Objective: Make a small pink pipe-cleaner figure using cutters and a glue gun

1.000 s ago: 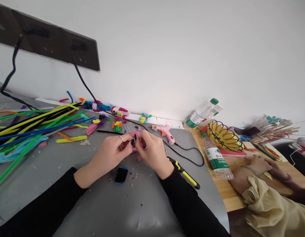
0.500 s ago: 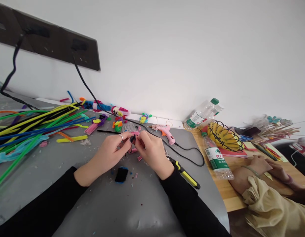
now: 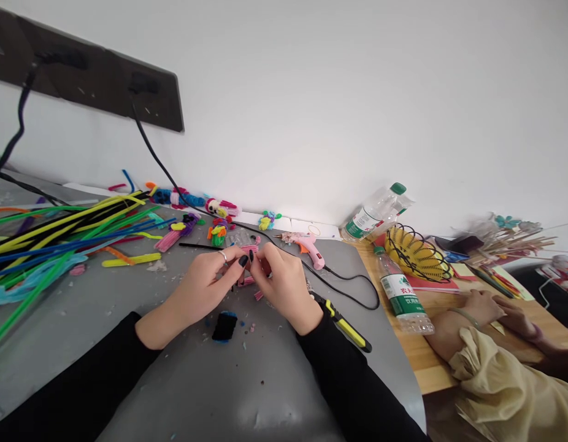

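Observation:
My left hand (image 3: 210,276) and my right hand (image 3: 280,279) meet over the grey tabletop, thumbs and fingers pinched tip to tip. What they hold is too small and too covered to make out. Pink fuzzy pipe cleaner pieces (image 3: 248,281) show just below and behind my fingertips; whether I touch them is unclear. A small black fuzzy square with blue edges (image 3: 224,326) lies nearer to me. Beyond my left hand is a black pipe cleaner (image 3: 196,245). Behind my right hand lies a pink glue gun (image 3: 307,244) with its cord trailing right.
Loose coloured pipe cleaners (image 3: 72,239) spread across the left. Small pipe cleaner figures (image 3: 219,231) line the wall side. A yellow-black cutter (image 3: 348,328) lies by my right forearm. Water bottles (image 3: 406,301) and a yellow basket (image 3: 415,255) stand right, near another person's hands (image 3: 489,310).
The view has shifted very slightly. Both hands stay together in nearly the same pinch, with only a small movement of the fingertips.

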Motion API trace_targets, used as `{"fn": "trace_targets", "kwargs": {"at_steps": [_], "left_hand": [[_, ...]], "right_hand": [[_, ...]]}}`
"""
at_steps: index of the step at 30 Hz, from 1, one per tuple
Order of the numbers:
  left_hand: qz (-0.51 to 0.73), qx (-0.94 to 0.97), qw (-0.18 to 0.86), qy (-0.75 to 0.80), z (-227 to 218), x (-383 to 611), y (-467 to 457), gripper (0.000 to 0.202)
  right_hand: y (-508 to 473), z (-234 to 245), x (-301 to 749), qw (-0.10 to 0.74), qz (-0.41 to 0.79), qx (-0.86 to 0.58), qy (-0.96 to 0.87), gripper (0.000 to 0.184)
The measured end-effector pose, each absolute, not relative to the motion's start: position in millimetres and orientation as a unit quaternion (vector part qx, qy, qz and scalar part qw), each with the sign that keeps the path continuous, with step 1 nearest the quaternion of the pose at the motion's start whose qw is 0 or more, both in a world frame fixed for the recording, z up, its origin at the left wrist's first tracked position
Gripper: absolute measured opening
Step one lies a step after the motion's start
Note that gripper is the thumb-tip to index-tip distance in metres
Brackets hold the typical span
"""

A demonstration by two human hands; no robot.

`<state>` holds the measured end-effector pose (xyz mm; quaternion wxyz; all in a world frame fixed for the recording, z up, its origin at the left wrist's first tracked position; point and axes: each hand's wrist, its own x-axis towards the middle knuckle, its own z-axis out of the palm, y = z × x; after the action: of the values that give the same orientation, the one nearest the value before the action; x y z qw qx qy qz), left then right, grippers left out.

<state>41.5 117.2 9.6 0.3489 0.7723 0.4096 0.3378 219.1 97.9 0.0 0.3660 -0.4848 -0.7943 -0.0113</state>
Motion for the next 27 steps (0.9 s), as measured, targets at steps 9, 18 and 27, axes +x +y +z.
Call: {"fn": "trace_targets", "kwargs": {"at_steps": [9, 18, 27], "left_hand": [[0.368, 0.72, 0.471, 0.352, 10.5, 41.0, 116.8, 0.033], [0.361, 0.676, 0.563, 0.31, -1.1, 35.4, 122.6, 0.025], [0.366, 0.7, 0.534, 0.301, -5.5, 33.8, 124.5, 0.024]], "right_hand": [[94.8, -0.6, 218.5, 0.408, 0.136, -0.475, -0.767, 0.016], [94.9, 3.3, 216.6, 0.438, 0.241, -0.435, -0.749, 0.02], [95.7, -1.3, 215.5, 0.449, 0.299, -0.434, -0.722, 0.019]]}}
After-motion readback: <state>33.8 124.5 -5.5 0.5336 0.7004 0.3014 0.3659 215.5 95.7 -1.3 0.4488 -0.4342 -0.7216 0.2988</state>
